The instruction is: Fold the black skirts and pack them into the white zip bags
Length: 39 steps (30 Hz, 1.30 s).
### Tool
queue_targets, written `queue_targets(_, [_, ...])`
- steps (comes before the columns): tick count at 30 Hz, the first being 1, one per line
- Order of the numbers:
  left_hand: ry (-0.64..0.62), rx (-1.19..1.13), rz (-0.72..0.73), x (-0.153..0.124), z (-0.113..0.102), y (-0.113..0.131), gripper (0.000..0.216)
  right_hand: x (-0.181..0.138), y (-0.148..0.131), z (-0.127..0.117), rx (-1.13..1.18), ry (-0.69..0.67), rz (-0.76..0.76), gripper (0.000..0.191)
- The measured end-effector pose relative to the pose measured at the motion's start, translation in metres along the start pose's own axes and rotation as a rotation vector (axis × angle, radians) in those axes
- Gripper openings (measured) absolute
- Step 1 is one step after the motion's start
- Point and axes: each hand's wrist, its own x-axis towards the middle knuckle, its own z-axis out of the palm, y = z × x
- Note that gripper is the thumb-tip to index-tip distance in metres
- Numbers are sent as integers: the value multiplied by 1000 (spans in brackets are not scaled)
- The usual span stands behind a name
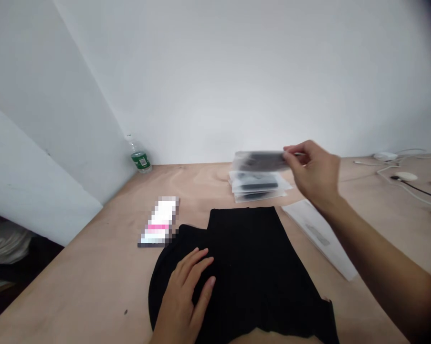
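My left hand [186, 291] lies flat on a folded black cloth garment [251, 267], fingers spread and pressing it to the table. My right hand [313, 174] is raised at the far side of the garment and pinches a blurred translucent plastic bag [260, 161] with dark contents. That bag hangs just above a low stack of similar translucent bags [254, 187]. A flat white packet [319, 236] lies below my right forearm, to the right of the garment.
The light plywood table [75, 272] meets white walls at the back. A pixelated white and pink package [160, 223] lies left of the garment, and a green-labelled plastic bottle [140, 157] stands in the far corner. White cables [387, 167] trail across the right side.
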Motion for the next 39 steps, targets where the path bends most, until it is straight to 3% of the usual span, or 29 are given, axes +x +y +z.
queue_targets(4, [-56,51,43,5,3,-3,29,-26,25,44,83,-168,18,10])
queue_targets(7, [-91,44,38,11,2,-5,28,-45,38,61,75,-223,15,8])
queue_targets(12, [-49,-92,-50,36,-4,-7,22,-53,47,58,67,-269,-2,11])
queue_targets(17, [-54,-129,-230,89,3,-15,23,-62,45,47,4,-244,35,19])
queue_targets(21, [-115,-90,-321,128,18,-33,25,-84,48,40,-63,-302,107,21])
queue_targets(26, [-243,-76,-442,155,38,-49,32,-102,64,47,-127,-456,224,20])
queue_targets(30, [-263,-121,-473,163,44,-46,32,-99,72,58,-84,-525,271,11])
queue_targets(33, [-243,-169,-440,162,37,-40,32,-93,72,55,-2,-551,288,5])
queue_targets(39, [-200,-200,-228,126,4,-32,15,-104,65,8,204,-594,280,5])
